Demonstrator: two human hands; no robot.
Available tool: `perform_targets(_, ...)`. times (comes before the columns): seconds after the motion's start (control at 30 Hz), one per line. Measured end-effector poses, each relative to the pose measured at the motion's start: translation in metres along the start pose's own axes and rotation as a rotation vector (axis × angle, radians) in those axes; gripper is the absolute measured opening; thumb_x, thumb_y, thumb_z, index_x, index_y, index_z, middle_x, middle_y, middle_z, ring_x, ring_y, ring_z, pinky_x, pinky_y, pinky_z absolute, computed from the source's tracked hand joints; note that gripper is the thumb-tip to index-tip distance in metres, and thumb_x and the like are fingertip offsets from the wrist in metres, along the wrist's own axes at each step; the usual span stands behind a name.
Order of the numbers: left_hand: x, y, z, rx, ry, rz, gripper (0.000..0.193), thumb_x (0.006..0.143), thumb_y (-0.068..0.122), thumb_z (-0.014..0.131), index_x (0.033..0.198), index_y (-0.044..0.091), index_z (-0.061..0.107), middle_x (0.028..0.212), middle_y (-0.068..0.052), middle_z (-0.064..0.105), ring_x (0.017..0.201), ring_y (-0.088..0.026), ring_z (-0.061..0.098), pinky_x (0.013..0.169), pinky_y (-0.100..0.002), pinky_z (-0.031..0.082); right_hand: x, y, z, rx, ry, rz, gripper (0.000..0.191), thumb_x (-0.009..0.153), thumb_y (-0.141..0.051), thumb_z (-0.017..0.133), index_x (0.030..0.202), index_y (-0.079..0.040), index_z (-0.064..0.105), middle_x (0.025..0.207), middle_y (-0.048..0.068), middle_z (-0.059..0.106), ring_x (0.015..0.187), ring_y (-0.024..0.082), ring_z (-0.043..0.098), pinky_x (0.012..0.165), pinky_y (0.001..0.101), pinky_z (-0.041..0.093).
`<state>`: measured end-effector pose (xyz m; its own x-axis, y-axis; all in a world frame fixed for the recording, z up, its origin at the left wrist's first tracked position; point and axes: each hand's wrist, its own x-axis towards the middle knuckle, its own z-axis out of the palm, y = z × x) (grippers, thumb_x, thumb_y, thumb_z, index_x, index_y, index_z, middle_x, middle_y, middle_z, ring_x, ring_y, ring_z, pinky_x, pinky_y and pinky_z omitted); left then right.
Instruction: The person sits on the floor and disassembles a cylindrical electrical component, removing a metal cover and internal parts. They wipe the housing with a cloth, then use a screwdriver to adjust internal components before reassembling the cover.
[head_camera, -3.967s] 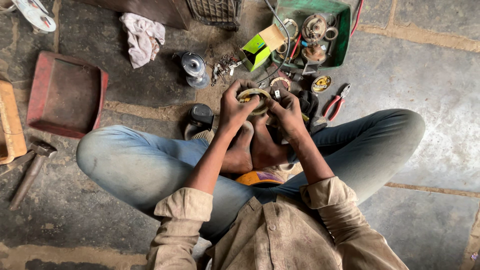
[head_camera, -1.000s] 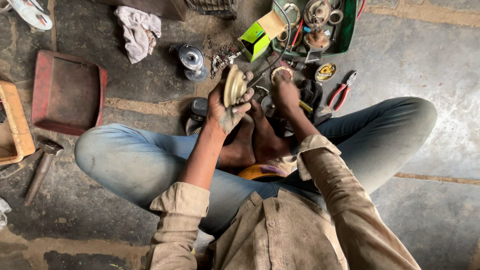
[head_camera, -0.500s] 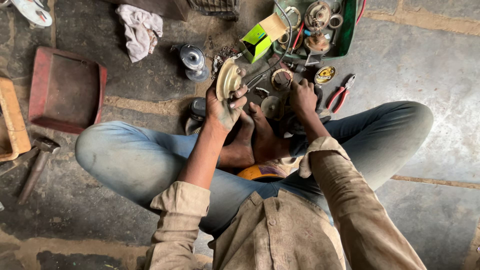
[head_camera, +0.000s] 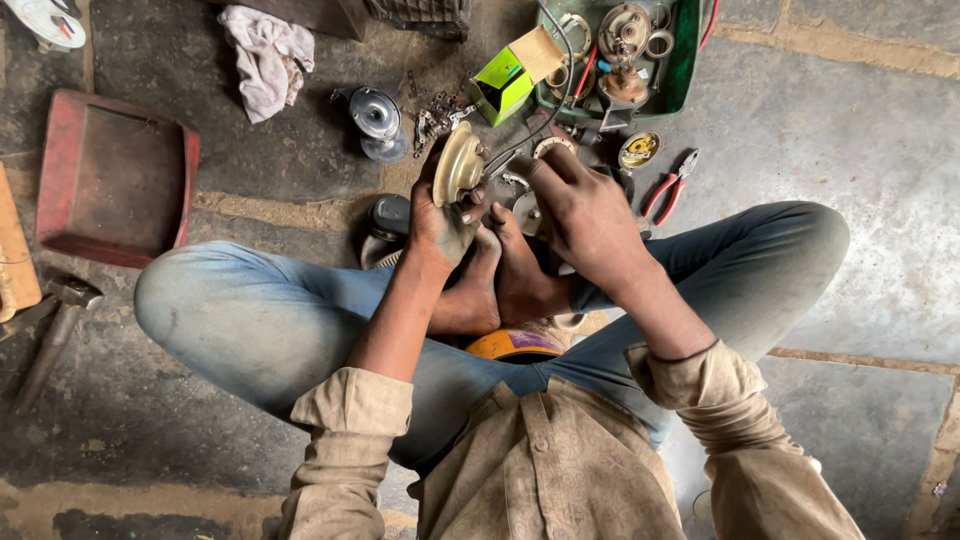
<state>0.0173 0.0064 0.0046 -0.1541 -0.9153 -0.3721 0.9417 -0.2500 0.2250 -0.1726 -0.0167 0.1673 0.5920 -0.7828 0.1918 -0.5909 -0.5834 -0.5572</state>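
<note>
I sit cross-legged on a concrete floor, bare feet together in front of me. My left hand (head_camera: 440, 222) grips a round, dished, tan metal cover (head_camera: 456, 163) held on edge above my feet. My right hand (head_camera: 583, 215) is just to the right of it, fingers curled over small metal parts and a ring-shaped piece (head_camera: 550, 146) beside a black cable (head_camera: 563, 70). Whether the right hand holds anything I cannot make out.
A green tray (head_camera: 688, 62) of round metal parts stands ahead, with a green-and-tan box (head_camera: 512, 75) beside it. Red-handled pliers (head_camera: 672, 187) lie at right. A shiny metal cap (head_camera: 377, 118), a white rag (head_camera: 264, 55), a red tray (head_camera: 105, 180) and a hammer (head_camera: 55, 325) lie to the left.
The left hand lifted the round cover off the pile and turned it on edge. The right hand reached toward the parts, then drew back next to the cover.
</note>
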Motion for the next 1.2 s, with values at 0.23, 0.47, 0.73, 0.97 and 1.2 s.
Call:
perform_targets(0.23, -0.002, -0.001, 0.003, 0.002, -0.039, 0.009, 0.037, 0.106, 0.027, 0.045, 0.130, 0.001, 0.056, 0.111, -0.013, 0.066, 0.072, -0.019, 0.059, 0.050, -0.025, 0.042, -0.019, 0.048, 0.042, 0.637, -0.098, 0.557, 0.038, 0.119, -0.032, 0.046, 0.106, -0.001, 0.064, 0.086, 0.017, 0.064, 0.072, 0.030, 0.061, 0.065, 0.0421, 0.047)
perform_targets(0.47, 0.002, 0.003, -0.001, -0.046, -0.064, 0.001, 0.036, 0.107, 0.020, 0.044, 0.133, -0.002, 0.055, 0.121, -0.020, 0.066, 0.073, -0.018, 0.057, 0.050, -0.024, 0.042, -0.036, 0.049, 0.040, 1.352, -0.285, 1.352, 0.035, 0.095, -0.024, 0.042, 0.128, -0.024, 0.054, 0.091, 0.006, 0.072, 0.067, 0.021, 0.067, 0.060, 0.0390, 0.056)
perform_targets(0.73, 0.001, 0.003, -0.008, 0.003, 0.046, -0.048, 0.046, 0.105, 0.037, 0.060, 0.132, 0.000, 0.059, 0.107, -0.016, 0.063, 0.082, -0.025, 0.068, 0.063, -0.033, 0.058, -0.018, 0.009, 0.005, -0.090, -0.053, 0.036, 0.030, 0.101, -0.015, 0.066, 0.126, -0.004, 0.054, 0.100, 0.017, 0.067, 0.087, 0.037, 0.068, 0.068, 0.0457, 0.053)
perform_targets(0.97, 0.000, 0.004, -0.006, -0.054, 0.061, -0.062, 0.049, 0.098, 0.037, 0.066, 0.133, 0.002, 0.059, 0.113, -0.014, 0.069, 0.100, -0.031, 0.073, 0.077, -0.039, 0.065, -0.012, -0.001, 0.011, -0.163, 0.058, 0.016, 0.032, 0.093, -0.017, 0.071, 0.121, -0.005, 0.062, 0.102, 0.013, 0.066, 0.083, 0.034, 0.069, 0.064, 0.0445, 0.053)
perform_targets(1.2, -0.001, 0.002, 0.001, -0.062, 0.003, -0.068, 0.051, 0.097, 0.036, 0.068, 0.134, 0.004, 0.058, 0.115, -0.016, 0.067, 0.104, -0.035, 0.072, 0.079, -0.043, 0.065, -0.010, -0.004, 0.007, -0.205, 0.058, 0.047, 0.029, 0.094, -0.018, 0.072, 0.121, -0.010, 0.064, 0.100, 0.010, 0.065, 0.081, 0.032, 0.069, 0.061, 0.0435, 0.053)
